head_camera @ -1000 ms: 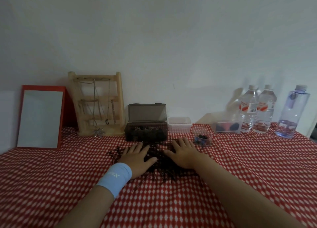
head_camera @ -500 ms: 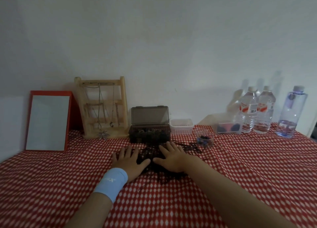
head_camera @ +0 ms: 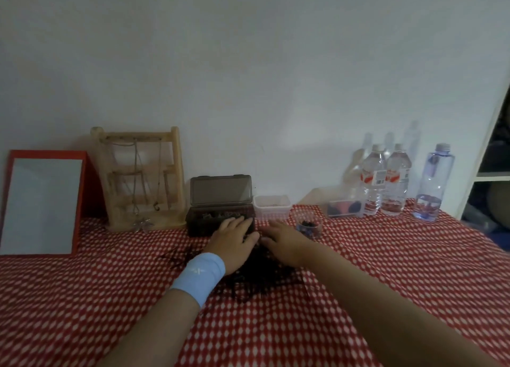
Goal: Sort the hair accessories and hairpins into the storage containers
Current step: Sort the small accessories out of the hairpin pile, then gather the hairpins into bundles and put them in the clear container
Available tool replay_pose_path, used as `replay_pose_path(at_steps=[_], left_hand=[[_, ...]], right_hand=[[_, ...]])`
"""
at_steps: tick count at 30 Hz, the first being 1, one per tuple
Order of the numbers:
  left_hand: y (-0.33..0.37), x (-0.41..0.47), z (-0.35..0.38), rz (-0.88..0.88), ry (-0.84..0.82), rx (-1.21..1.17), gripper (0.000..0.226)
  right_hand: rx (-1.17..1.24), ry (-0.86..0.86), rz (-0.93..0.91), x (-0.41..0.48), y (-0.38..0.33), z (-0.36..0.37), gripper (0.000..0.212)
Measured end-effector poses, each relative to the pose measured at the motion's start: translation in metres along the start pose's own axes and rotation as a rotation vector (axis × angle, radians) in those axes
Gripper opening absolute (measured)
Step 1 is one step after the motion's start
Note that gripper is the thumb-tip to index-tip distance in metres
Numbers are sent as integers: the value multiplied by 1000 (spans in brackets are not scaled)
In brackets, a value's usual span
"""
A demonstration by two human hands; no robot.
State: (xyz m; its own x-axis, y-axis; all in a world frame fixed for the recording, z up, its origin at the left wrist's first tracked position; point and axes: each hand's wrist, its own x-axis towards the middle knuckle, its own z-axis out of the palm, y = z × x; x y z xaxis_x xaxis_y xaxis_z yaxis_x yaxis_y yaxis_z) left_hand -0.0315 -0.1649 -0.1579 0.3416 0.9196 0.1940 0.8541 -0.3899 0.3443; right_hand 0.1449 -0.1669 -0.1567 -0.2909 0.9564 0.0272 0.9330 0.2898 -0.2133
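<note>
**Ana:** While the head view is all we have, walk me through it. Where is the stuff to sort?

**Ben:** A dark tangle of hairpins [head_camera: 256,279] lies heaped on the red checked worktop [head_camera: 386,270], just below the middle of the frame. Both hands rest palm-down on top of it. The left hand [head_camera: 234,242], with a pale blue wristband [head_camera: 199,275] behind it, has its fingers spread flat, their tips reaching toward twelve o'clock and overlapping the front of the dark lidded box [head_camera: 218,209]. The right hand [head_camera: 284,242] sits just beside it at three o'clock, fingers loosely splayed. Neither is pinching anything that I can see.

**Ana:** And the containers?

**Ben:** The dark box stands open at twelve o'clock of the heap, already part filled. A small white tub [head_camera: 271,206] sits at one o'clock, a little clear cup [head_camera: 308,224] with dark bits at two o'clock, and a clear case [head_camera: 345,208] farther on, near the water bottles [head_camera: 386,179].

**Ana:** How will the pins handle?

**Ben:** I'd judge them light, thin, stiff and springy, and likely to snag each other. Scooping from the edges of the heap with cupped fingers should lift a clump; single pins want a fingertip pinch at the closed bend.
</note>
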Motion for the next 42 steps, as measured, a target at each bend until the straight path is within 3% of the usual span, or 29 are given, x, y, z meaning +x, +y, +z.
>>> replay_pose_path(at_steps=[3, 8, 10, 14, 16, 19, 21, 29, 33, 38, 42], left_hand=[[29, 22, -1, 87, -4, -125, 50], [68, 54, 7, 133, -137, -184, 45], [74, 63, 11, 117, -154, -175, 45], [69, 70, 14, 87, -163, -218, 48], [61, 72, 11, 95, -140, -246, 50], [43, 69, 4, 85, -67, -241, 74], [27, 61, -4, 84, -19, -269, 80], [-59, 17, -54, 31, 138, -225, 51], [-105, -8, -73, -80, 161, -282, 40], [-151, -29, -83, -132, 173, -243, 41], [-179, -33, -75, -270, 141, -143, 49]], right_hand=[[-59, 174, 84, 1, 31, -27, 47], [-105, 57, 289, 6, 75, -45, 63], [-102, 16, 279, 12, 85, -42, 67], [-23, 54, 273, 24, 82, -34, 55], [-49, 84, 252, 23, 73, -40, 50], [242, 137, 210, 19, 54, -50, 71], [283, 123, 131, 19, 35, -57, 76], [286, 86, -74, 59, -64, -50, 30], [304, 34, -132, 85, -114, -39, 53], [330, -21, -207, 111, -160, -11, 60], [357, -69, -199, 126, -177, 15, 54]])
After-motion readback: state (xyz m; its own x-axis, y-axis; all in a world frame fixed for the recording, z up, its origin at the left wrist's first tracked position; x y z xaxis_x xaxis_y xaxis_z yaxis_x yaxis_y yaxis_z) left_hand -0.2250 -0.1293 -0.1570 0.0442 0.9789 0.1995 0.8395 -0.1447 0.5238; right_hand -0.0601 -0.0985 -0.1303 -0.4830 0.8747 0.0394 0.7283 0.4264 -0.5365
